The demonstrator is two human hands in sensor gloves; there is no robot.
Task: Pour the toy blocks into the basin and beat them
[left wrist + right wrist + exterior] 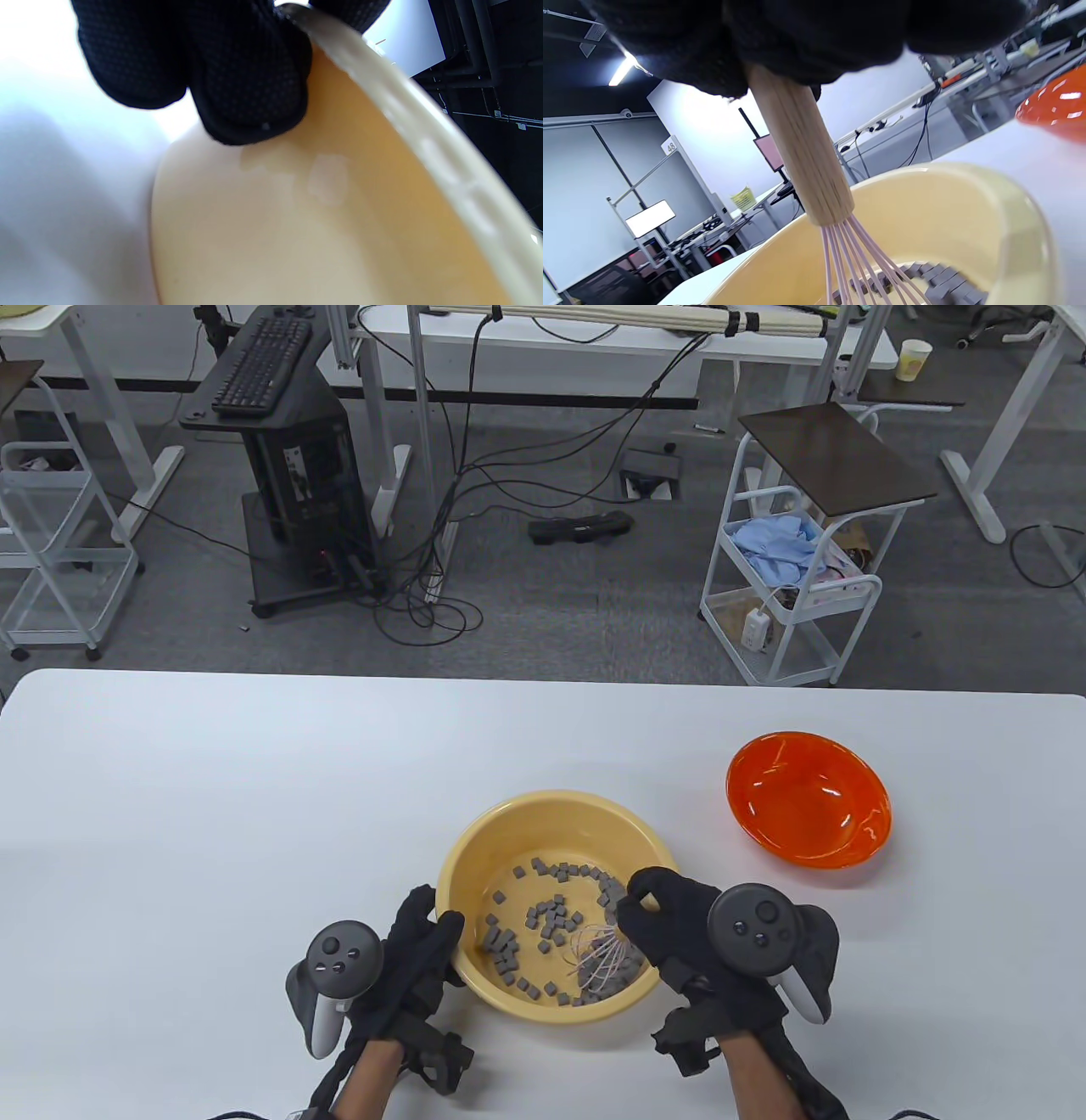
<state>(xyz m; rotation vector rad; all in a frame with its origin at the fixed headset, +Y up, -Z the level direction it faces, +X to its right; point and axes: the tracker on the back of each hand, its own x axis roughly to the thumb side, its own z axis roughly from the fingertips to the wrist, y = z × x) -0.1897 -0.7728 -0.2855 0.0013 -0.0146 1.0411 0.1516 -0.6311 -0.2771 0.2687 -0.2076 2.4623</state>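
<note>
A yellow basin [475, 848] stands near the table's front edge and holds several grey toy blocks [551, 916]. My left hand [424, 950] grips the basin's near-left rim; its gloved fingers [246, 84] curl against the basin's outer wall [339, 220]. My right hand [679, 925] holds a whisk by its wooden handle [801, 148]. The whisk's pink wires [602, 959] sit among the blocks at the basin's near-right side, and in the right wrist view the wires [857, 262] reach down to the blocks [937, 279].
An empty orange bowl [806, 797] lies tilted on the table to the right of the basin. Bare white table [212, 814] spreads to the left and behind. Beyond the far edge are carts, desks and floor cables.
</note>
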